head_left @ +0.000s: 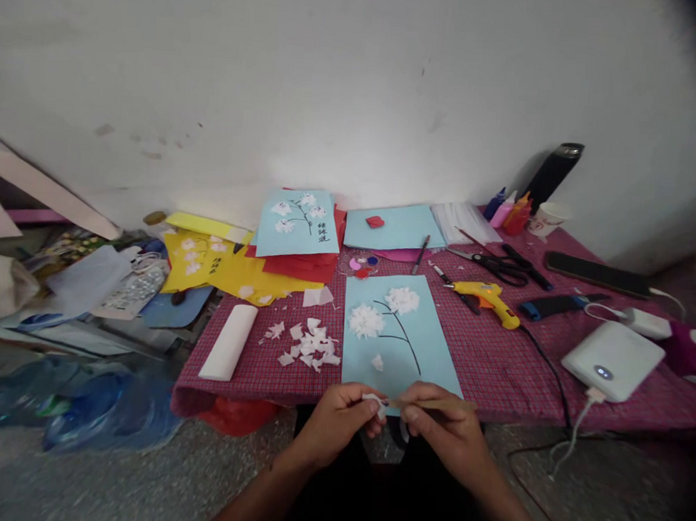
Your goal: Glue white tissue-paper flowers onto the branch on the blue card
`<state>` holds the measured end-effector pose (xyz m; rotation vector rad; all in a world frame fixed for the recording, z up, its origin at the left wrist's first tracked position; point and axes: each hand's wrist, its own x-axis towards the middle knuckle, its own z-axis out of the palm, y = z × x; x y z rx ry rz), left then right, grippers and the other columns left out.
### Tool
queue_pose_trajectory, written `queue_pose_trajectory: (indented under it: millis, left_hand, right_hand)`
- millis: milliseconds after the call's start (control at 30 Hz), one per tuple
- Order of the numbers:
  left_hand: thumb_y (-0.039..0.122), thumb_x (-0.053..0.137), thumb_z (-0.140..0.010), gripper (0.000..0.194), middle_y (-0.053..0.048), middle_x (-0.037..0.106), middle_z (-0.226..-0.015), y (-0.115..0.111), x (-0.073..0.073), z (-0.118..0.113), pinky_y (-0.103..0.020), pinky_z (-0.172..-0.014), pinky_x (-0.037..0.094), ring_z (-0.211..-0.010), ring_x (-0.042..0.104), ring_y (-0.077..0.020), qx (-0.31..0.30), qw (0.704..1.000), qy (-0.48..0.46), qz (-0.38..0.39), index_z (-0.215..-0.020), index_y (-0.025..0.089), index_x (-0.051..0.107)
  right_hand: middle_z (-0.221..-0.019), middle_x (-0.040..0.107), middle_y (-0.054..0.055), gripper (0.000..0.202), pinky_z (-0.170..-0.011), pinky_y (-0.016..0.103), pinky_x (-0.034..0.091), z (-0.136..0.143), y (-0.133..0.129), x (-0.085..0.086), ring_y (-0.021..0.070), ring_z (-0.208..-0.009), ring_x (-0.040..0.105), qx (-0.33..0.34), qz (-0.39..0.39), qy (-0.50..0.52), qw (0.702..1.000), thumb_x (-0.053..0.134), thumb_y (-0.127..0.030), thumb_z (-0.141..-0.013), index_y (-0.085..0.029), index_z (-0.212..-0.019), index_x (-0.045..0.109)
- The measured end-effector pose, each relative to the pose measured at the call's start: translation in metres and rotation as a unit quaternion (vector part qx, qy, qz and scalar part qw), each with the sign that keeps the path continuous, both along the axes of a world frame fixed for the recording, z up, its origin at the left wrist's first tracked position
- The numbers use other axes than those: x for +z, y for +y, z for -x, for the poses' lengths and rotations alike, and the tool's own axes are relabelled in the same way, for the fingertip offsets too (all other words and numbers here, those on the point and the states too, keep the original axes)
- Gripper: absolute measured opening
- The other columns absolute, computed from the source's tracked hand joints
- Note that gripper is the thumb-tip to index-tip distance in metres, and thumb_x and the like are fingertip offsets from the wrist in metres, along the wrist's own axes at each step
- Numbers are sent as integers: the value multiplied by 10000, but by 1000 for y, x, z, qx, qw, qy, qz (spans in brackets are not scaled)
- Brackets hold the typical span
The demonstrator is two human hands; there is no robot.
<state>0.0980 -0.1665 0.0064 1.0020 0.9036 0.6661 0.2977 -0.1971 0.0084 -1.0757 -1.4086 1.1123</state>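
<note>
My left hand (338, 419) pinches a small piece of white tissue paper (380, 404) at the table's front edge. Close beside it, my right hand (447, 433) is closed around a thin tan stick (448, 406), its tip by the tissue piece. Just beyond both hands lies a light blue sheet (437, 341) with a drawn dark branch (405, 337). Two fluffy white tissue flowers (366, 321) sit on that branch, and a single white scrap (378, 362) rests lower on the sheet. Left of the sheet is a pile of torn white tissue pieces (314, 345).
A folded white paper roll (229, 341) lies at left. Stacked sheets and a finished flower card (297, 224) stand behind. On the right are a yellow glue gun (487, 296) with its cord, scissors (501, 266), a blue-handled knife (557, 305) and a white power bank (613, 359).
</note>
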Motion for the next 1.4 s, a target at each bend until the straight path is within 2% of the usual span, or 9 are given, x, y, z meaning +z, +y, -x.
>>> queue_pose_trajectory:
  millis: [100, 233, 433, 633, 833, 933, 1033, 1133, 1400]
  left_hand:
    - [387, 688, -808, 291, -60, 659, -746, -2, -3, 2, -240, -589, 453, -619, 578, -125, 11, 999, -25, 32, -867, 103, 706]
    - [406, 679, -820, 332, -75, 673, -762, -5, -4, 4, -252, -598, 459, -629, 594, -137, 18, 998, -30, 44, -945, 99, 705]
    - [365, 661, -848, 282, -61, 679, -803, -9, -2, 7, -248, -652, 466, -661, 580, -121, -18, 999, 8, -27, -969, 116, 710]
    - [381, 583, -904, 291, -55, 670, -768, -10, 3, 12, -234, -639, 466, -652, 583, -120, -54, 997, 25, -49, -849, 123, 705]
    - [383, 551, -927, 305, -52, 669, -774, -11, 9, 15, -225, -646, 465, -657, 584, -116, -76, 994, 39, -72, -883, 127, 712]
    - [381, 548, -930, 317, -54, 665, -772, -13, 9, 16, -224, -655, 463, -668, 584, -117, -83, 992, 50, -81, -870, 116, 711]
    - [411, 536, -935, 362, -57, 652, -748, -13, 5, 18, -229, -636, 457, -641, 573, -115, -103, 992, 30, -66, -851, 99, 701]
    - [426, 515, -945, 390, -63, 649, -759, -12, 2, 20, -231, -635, 456, -637, 567, -112, -117, 991, 18, -58, -861, 91, 695]
    - [344, 492, -956, 306, -42, 651, -786, -16, 9, 17, -226, -673, 451, -697, 584, -123, -116, 983, 80, -118, -884, 122, 691]
  right_hand:
    - [-781, 676, 48, 151, -558, 261, 496, -1, -2, 2, 160, -639, 618, 31, 18, -5, 999, 641, -288, -899, -206, -824, 743]
    - [-680, 653, 29, 199, -542, 256, 478, 2, -2, 2, 154, -592, 603, 5, 30, -40, 999, 621, -312, -910, -191, -785, 717]
    - [-757, 664, 50, 251, -574, 261, 498, 8, -2, -4, 158, -629, 623, -47, 12, -37, 998, 610, -311, -911, -189, -722, 722]
    - [-925, 685, 77, 119, -537, 270, 519, 3, -5, -12, 142, -593, 615, 1, 25, 14, 1000, 684, -298, -862, -211, -833, 760]
    - [-700, 644, 30, 189, -555, 251, 501, 9, -3, -7, 157, -617, 628, -9, -7, -76, 997, 642, -277, -893, -208, -729, 707]
    - [-753, 678, 44, 198, -606, 262, 511, 10, -2, -3, 171, -677, 651, -12, -40, -76, 996, 632, -255, -895, -208, -717, 703]
    - [-791, 693, 48, 154, -656, 275, 513, 8, -2, 2, 179, -734, 657, 42, -56, -46, 996, 624, -233, -897, -208, -775, 715]
    - [-760, 677, 30, 148, -631, 257, 492, 6, -3, 3, 152, -684, 635, 78, -35, -48, 995, 614, -221, -909, -205, -795, 706]
    - [-687, 619, 16, 227, -544, 237, 459, 14, -9, -11, 129, -600, 586, -25, -1, -43, 999, 630, -257, -901, -190, -690, 678]
